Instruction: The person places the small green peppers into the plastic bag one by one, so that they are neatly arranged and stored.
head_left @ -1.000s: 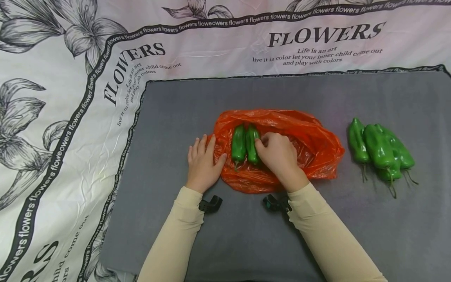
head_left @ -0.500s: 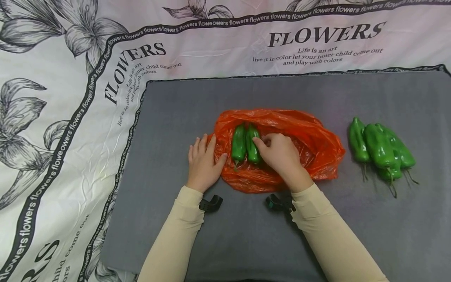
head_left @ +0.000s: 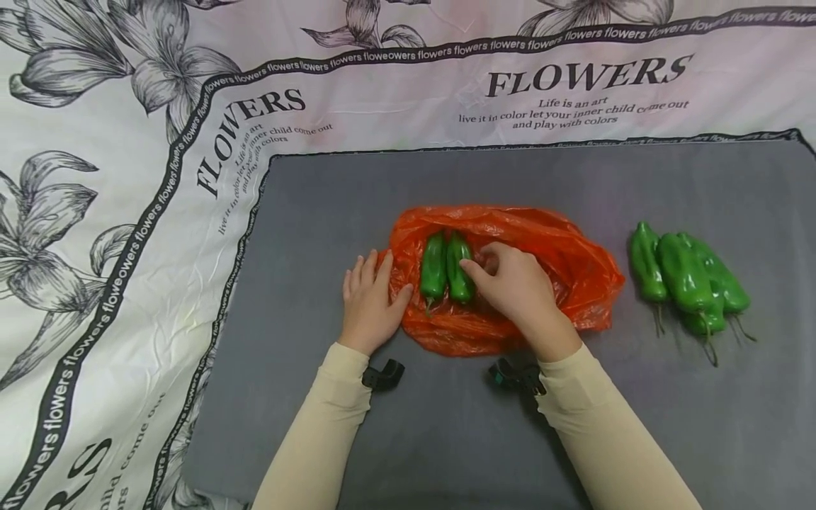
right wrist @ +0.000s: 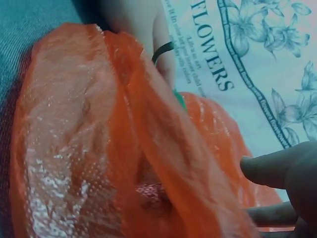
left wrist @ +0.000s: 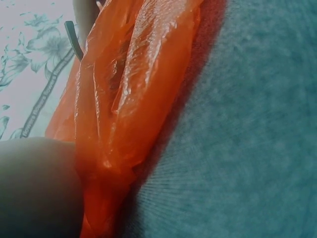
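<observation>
A crumpled orange-red plastic bag (head_left: 459,341) lies with its mouth spread wide. Inside, at its left end, two green peppers (head_left: 434,269) rest side by side with stems toward the person. My left hand (head_left: 368,312) lies with straight, spread fingers against the bag's left edge. Just right of the second pepper (head_left: 456,276) is my right hand (head_left: 521,290), its thumb tip overlapping that pepper's edge and its fingers apart from it. In the right wrist view the thumb (right wrist: 270,168) and a finger stand apart with nothing between them. A pepper stem (left wrist: 74,40) pokes above the bag in the left wrist view.
To the right of the bag, several more green peppers (head_left: 688,276) lie in a heap on the grey table surface (head_left: 446,446). A white cloth printed with flowers and lettering (head_left: 395,106) borders the grey area at the back and left.
My right hand has drawn back to the right from the second pepper, and its thumb and fingers have come away. The left hand stays put. The head view has tilted slightly.
</observation>
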Available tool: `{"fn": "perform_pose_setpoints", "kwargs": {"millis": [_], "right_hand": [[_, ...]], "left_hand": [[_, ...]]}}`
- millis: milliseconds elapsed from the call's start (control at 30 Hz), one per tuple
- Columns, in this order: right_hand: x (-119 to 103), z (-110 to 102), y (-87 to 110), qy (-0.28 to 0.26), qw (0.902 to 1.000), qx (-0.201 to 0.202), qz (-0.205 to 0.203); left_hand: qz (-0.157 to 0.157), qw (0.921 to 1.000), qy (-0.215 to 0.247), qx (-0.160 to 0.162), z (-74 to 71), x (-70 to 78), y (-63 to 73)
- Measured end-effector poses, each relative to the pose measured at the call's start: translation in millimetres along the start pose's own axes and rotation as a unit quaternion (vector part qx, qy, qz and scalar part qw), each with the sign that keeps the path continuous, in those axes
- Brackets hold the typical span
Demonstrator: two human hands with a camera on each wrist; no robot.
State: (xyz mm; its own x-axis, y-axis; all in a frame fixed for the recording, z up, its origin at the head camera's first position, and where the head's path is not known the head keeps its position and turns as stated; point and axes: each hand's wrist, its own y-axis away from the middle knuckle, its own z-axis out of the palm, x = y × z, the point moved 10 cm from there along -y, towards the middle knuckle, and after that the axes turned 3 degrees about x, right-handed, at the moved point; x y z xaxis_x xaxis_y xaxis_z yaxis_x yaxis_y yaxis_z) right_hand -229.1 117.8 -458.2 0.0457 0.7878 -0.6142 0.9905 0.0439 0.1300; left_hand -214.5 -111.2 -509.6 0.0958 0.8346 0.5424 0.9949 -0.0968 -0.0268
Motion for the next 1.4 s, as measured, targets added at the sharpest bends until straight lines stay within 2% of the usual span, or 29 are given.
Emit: {"fn": "perform_pose_setpoints", "kwargs": {"millis": [433,633,733,867,1167,1400], "right_hand": [[-14,-24,14.7,-0.03,0.9984,0.032,-0.035],[-13,-46,28.5,-0.029,0.9947,0.081,-0.056],[-11,-58,35.2,-0.016,0.9929,0.101,-0.061],[-6,-68,42.4,0.001,0.9927,0.109,-0.052],[9,-82,48.5,0.017,0.9906,0.125,-0.052],[21,-89,52.0,0.015,0.9898,0.136,-0.041]], "left_hand": [[0.013,0.9998,-0.003,0.015,-2.1,0.8,1.5],[0.009,0.9998,0.003,0.016,0.0,0.8,3.3],[0.009,0.9998,0.003,0.016,-0.6,0.7,2.9],[0.006,0.9999,0.004,0.013,-1.0,0.1,1.9],[0.005,0.9997,0.002,0.023,-2.5,1.2,1.0],[0.007,0.9998,0.006,0.017,-3.2,-1.2,1.3]]}}
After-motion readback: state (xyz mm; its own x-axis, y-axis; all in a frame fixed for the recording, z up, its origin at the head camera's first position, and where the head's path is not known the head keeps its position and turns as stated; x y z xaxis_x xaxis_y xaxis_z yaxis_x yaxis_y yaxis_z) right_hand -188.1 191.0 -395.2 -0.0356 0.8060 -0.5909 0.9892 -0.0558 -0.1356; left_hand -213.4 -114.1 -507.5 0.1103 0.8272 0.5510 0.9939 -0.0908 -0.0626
